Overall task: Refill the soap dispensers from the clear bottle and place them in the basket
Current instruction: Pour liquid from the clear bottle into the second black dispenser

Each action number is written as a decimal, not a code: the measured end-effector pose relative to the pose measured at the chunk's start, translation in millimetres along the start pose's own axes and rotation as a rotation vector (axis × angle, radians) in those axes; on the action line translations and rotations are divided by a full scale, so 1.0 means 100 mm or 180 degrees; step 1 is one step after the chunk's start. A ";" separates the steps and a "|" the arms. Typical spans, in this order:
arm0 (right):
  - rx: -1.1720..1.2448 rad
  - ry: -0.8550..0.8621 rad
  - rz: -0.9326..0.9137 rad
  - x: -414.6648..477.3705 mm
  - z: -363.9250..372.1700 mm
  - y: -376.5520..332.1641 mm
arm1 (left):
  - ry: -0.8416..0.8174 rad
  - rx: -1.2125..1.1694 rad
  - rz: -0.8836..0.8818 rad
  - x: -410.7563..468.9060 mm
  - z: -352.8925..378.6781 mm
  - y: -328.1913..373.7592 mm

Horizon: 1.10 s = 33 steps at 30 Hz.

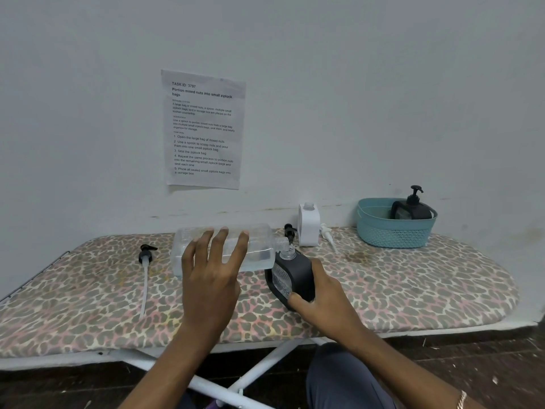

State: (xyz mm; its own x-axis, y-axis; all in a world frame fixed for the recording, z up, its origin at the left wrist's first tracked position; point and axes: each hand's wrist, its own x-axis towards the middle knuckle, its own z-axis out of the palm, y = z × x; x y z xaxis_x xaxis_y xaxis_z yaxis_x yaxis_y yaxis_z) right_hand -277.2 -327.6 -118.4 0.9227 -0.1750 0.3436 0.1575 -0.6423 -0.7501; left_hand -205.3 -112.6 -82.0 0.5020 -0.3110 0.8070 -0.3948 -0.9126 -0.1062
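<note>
My left hand [211, 271] holds the clear bottle [259, 246] tipped on its side, fingers wrapped over it, its mouth at the open neck of a black soap dispenser [295, 271]. My right hand [320, 293] grips that black dispenser, tilted on the board. A white dispenser [308, 224] without its pump stands at the back. Another black dispenser [411, 208] with its pump on sits in the teal basket [392, 231] at the back right.
A black pump with a long tube [146, 261] lies at the left of the leopard-print ironing board [413, 287]. A white pump [327, 236] and a black pump [289, 231] lie near the white dispenser. A printed sheet [203, 128] hangs on the wall.
</note>
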 end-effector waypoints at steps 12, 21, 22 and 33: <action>-0.0006 0.0031 -0.0019 0.00 0.01 0.00 | -0.0007 -0.0015 0.0004 0.01 0.01 -0.01; -0.0010 0.0022 -0.0033 0.00 0.00 -0.01 | 0.0017 0.0000 0.0001 0.01 0.00 -0.01; -0.0010 0.0019 -0.0036 -0.01 0.01 0.00 | 0.0018 0.0000 0.0001 0.01 0.00 -0.01; -0.0020 0.0034 -0.0050 0.00 0.01 -0.01 | -0.0005 -0.0019 0.0001 0.01 -0.01 0.00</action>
State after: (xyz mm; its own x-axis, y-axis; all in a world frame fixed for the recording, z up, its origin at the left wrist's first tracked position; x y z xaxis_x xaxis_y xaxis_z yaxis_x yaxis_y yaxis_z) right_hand -277.3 -326.6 -118.2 0.9163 -0.1730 0.3613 0.1696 -0.6497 -0.7410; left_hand -205.2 -112.5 -80.8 0.5031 -0.3117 0.8060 -0.3995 -0.9109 -0.1030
